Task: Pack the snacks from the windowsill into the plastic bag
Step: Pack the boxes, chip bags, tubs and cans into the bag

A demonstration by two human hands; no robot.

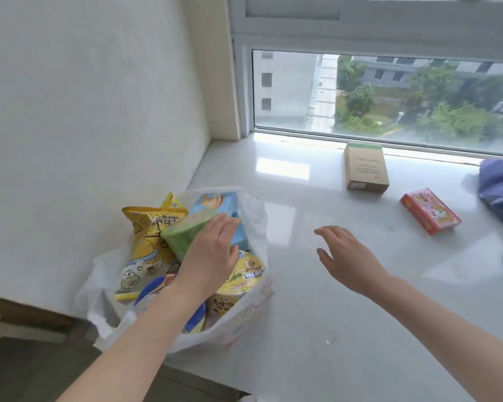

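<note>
A white plastic bag [246,317] stands at the windowsill's left front corner, stuffed with snacks: a yellow popcorn packet [148,227], a light blue packet [221,203], yellow noodle bowls [244,275]. My left hand [211,256] grips a green cup [183,236] and holds it tilted over the bag's contents. My right hand [347,256] hovers open above the sill, right of the bag, holding nothing. A red and pink snack box [430,211] and a brown cardboard box [365,168] lie on the sill farther right.
The white glossy windowsill [317,300] runs along a window [389,94]. A blue-purple cloth [500,190] sits at the right edge. A white wall [84,126] borders the left. The floor shows below the sill's front edge.
</note>
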